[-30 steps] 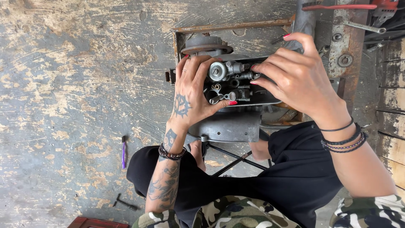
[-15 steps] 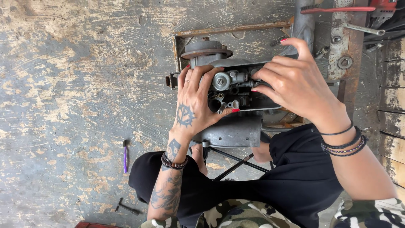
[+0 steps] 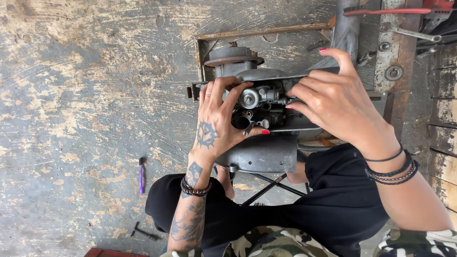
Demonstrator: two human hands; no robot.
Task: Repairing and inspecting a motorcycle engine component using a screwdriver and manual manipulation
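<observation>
Works on a carburettor mounted on a grey engine, itself sitting in a rusty frame on the floor, just in front of the knees. Cups the carburettor's left side with the left hand, fingers curled over the top edge and thumb tucked beneath, near the open round throat. Pinches a small metal fitting on the carburettor's right side with the right hand: thumb and first fingers narrowed on it, index finger raised and free. Cannot tell whether that fitting is a screw, a linkage or a pipe end, nor whether it is tight.

Judging from this: sits mid-job, at a hand-fitting or adjusting stage. Shows the carburettor seated against the engine, not lying loose, with its throat uncovered and nothing joined to it. Uses no tool; leaves a purple-handled tool and a small dark tool well apart on the floor to the left, and a red-handled tool far off at the top right. Gives no view of fasteners behind the hands, so cannot tell how much fixing remains.
</observation>
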